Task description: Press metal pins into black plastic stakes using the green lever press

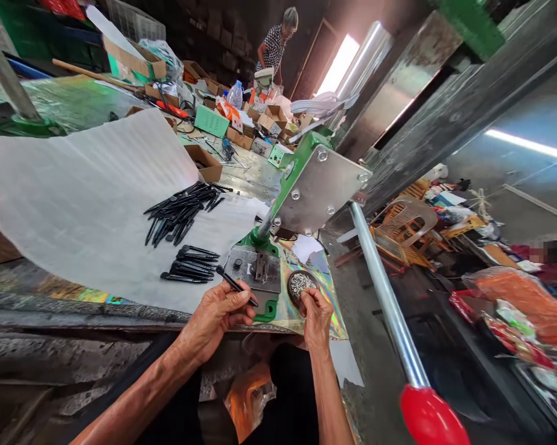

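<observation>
Workshop bench [88, 315] spread with white paper [97, 204], 2 piles of black pens [186, 213] on it. Left hand [213, 318], fingers [234, 303] closed on 1 more black pen [234, 285], just above a green hand press's steel die plate [253, 270]; right hand [316, 318], fingers [312, 296] pinching a round dark tin [301, 287] beside the press.

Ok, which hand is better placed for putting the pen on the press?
Left hand, probably: it holds the black pen beside the steel press plate; the right hand holds a round disc.
</observation>
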`<state>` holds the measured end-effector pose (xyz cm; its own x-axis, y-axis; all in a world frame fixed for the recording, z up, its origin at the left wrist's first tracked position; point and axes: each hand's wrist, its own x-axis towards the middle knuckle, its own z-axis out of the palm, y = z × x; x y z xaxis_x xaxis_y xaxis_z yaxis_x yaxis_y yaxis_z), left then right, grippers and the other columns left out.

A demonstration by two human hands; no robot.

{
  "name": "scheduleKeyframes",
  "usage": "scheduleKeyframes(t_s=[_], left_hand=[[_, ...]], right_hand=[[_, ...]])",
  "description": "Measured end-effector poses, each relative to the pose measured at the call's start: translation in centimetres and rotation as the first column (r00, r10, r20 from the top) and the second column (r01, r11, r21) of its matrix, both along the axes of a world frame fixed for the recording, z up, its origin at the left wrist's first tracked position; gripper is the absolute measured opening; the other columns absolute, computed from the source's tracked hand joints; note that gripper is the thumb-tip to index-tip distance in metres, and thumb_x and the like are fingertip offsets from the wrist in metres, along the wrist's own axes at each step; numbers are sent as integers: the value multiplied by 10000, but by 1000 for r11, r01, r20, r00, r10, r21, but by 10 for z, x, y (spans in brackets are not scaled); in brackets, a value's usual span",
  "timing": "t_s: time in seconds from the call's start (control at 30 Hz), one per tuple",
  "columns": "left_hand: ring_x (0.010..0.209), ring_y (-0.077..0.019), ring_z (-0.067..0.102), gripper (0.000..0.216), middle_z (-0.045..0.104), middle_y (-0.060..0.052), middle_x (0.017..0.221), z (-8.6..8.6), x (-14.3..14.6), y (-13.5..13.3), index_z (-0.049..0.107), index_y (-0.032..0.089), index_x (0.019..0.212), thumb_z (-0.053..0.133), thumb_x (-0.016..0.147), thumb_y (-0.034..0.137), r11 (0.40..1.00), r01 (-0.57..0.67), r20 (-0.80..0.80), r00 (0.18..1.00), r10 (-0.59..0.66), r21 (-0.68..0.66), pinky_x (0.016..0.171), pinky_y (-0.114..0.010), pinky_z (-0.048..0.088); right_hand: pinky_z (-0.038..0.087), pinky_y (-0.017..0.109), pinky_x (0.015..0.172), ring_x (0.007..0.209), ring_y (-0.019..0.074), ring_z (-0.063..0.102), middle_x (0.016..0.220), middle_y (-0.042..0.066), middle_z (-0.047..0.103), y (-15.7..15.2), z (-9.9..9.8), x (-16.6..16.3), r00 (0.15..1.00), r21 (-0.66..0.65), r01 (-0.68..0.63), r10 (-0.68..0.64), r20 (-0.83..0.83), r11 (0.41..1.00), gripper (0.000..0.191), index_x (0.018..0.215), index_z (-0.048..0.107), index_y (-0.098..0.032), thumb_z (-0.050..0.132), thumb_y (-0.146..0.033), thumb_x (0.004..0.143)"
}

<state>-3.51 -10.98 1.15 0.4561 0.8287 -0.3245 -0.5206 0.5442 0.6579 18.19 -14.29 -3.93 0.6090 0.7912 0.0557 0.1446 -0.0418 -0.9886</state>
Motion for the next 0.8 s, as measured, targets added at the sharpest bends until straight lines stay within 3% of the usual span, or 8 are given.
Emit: scheduleKeyframes(t_s=[0.23, 0.5, 0.8], left_hand=[[557, -125, 588, 398, 646, -41, 752, -12, 0, 3, 584, 141, 785, 851, 548, 316, 1000, 18, -64, 998, -19, -17, 487, -218, 518], [559, -123, 592, 368, 649, -42, 772, -15, 5, 4, 580, 142, 794, 834, 578, 299, 999, 41, -68, 997, -42, -25, 494, -219, 521], [577, -118, 593, 380, 639, -29, 796, -14, 10, 1, 570, 140, 819, 829, 599, 311, 998, 55, -92, 994, -55, -5, 509, -220, 526]], right_hand=[[246, 248, 416, 432, 91, 323, 491, -54, 433, 7, -27, 43, 992, -40, 128, -128, -11, 991, 231, 652, 590, -167, 646, -389, 622], [255, 245, 406, 431, 93, 349, 518, -36, 490, 14, -37, 51, 984, -48, 165, -168, -67, 985, 243, 674, 612, -147, 662, -370, 591], [231, 242, 408, 437, 87, 326, 502, -40, 478, 15, -36, 52, 984, -29, 148, -150, -99, 989, 190, 618, 602, -160, 655, -341, 590]])
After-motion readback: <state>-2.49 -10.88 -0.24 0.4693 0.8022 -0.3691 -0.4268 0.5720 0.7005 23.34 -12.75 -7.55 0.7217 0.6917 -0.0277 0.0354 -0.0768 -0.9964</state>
